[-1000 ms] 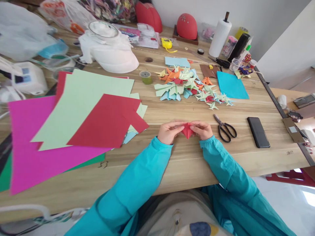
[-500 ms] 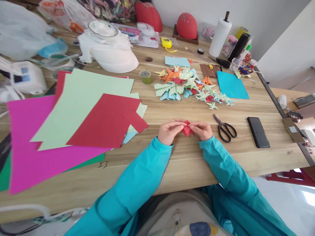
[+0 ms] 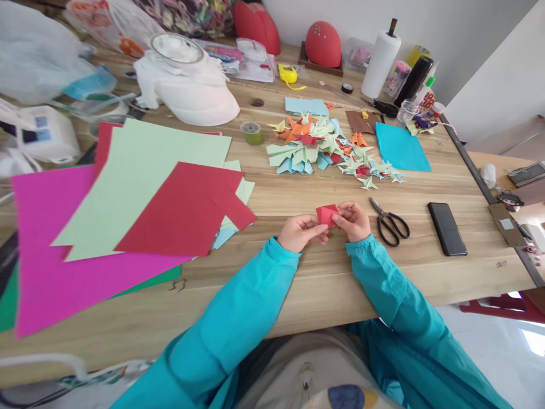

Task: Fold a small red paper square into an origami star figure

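Between my two hands is a small folded piece of red paper (image 3: 327,213), with a crease line showing across its top. My left hand (image 3: 301,231) pinches its lower left side, thumb on top. At the right edge, the thumb and fingers of my right hand (image 3: 352,220) are closed on the same paper. Black-handled scissors (image 3: 389,222) lie just right of my right hand. Beyond both hands sits a pile of folded paper figures (image 3: 315,145) in green, orange, blue and red.
Large coloured sheets, with a red sheet (image 3: 183,210) on top, cover the left of the table. A phone (image 3: 447,229) lies at the right. Blue paper (image 3: 402,146), a tape roll (image 3: 252,133) and a yellow tape measure (image 3: 288,74) are farther back.
The red paper has turned from a point-down diamond to a squarer position and moved slightly up. Both hands have shifted their grip, the left now lower on the paper.
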A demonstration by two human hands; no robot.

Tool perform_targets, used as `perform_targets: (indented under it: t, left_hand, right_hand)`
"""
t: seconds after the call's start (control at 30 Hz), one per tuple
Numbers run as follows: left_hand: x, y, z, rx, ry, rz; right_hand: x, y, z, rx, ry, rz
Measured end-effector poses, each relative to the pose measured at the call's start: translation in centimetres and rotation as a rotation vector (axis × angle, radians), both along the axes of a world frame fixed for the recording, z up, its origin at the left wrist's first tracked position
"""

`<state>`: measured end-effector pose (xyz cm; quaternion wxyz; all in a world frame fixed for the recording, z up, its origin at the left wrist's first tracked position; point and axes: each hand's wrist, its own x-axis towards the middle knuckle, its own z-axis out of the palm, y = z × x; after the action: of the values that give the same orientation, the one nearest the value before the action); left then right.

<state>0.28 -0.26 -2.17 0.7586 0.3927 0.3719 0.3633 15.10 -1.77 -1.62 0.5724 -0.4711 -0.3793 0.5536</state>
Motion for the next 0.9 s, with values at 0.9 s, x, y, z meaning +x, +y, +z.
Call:
perform_targets:
  t: [0.9]
  left_hand:
    - [0.1, -1.3, 1.5, 0.154, 0.189, -0.155]
  right_hand:
    - [-0.2, -0.3, 0.2, 0.153, -0.368, 0.154]
